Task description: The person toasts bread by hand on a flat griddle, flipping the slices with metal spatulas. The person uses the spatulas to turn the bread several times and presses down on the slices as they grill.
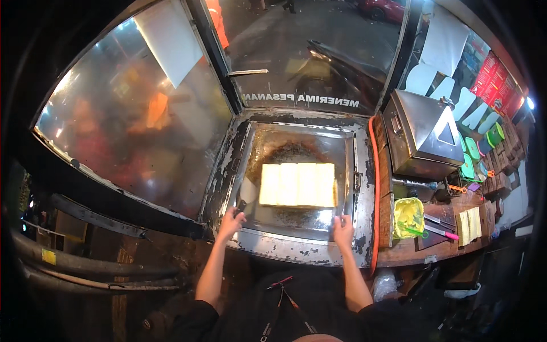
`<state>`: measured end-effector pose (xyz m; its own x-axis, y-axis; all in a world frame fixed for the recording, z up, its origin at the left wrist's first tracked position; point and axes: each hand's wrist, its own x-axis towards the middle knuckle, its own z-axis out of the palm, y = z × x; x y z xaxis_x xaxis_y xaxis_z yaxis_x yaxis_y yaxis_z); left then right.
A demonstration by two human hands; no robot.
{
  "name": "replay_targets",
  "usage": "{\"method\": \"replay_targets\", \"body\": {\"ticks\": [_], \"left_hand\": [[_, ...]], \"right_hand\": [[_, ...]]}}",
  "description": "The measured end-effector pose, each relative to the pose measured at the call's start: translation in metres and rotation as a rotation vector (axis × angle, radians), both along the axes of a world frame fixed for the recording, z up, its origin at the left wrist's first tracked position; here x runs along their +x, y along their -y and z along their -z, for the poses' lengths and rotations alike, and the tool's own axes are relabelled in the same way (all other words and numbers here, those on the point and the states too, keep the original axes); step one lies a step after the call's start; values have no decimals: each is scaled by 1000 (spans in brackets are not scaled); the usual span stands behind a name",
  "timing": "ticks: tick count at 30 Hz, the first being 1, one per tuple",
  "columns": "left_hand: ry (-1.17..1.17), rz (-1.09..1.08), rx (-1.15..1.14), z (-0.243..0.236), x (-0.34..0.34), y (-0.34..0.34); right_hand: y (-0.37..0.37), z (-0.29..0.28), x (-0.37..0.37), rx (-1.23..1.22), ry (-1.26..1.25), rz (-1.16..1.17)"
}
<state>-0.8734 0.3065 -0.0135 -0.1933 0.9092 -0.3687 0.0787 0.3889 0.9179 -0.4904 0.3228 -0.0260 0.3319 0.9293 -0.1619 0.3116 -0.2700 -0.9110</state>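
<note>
A block of pale bread slices (pixel 297 185), several set side by side, lies on the flat metal griddle (pixel 268 218). My left hand (pixel 229 224) is closed round the dark handle of a spatula (pixel 247 191), whose broad metal blade is at the left side of the bread. By the bread's lower right corner, my right hand (pixel 343 231) is closed at the griddle's near right side. A thin upright edge shows between that hand and the bread, but I cannot make out what the hand holds. Brown residue marks the griddle behind the bread.
Right of the griddle runs an orange hose (pixel 374 188) along a wooden counter (pixel 393 256). On the counter are a steel box (pixel 419 137), a tub of yellow spread (pixel 408 216), pink-handled tongs (pixel 444 231) and more bread (pixel 469 226). Glass panels (pixel 137 131) enclose the left and far sides.
</note>
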Motion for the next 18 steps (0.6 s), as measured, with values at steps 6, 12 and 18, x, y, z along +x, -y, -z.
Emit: {"method": "replay_targets", "body": {"ticks": [6,12,18], "left_hand": [[-782,73,107,-34,-20,-18],[-329,237,214,8,18,-2],[322,-48,-86,-15,18,16]], "right_hand": [[-8,-2,-19,4,-69,-154],[-38,-3,44,52,-7,29],[-32,-15,21,133,87,5]]}}
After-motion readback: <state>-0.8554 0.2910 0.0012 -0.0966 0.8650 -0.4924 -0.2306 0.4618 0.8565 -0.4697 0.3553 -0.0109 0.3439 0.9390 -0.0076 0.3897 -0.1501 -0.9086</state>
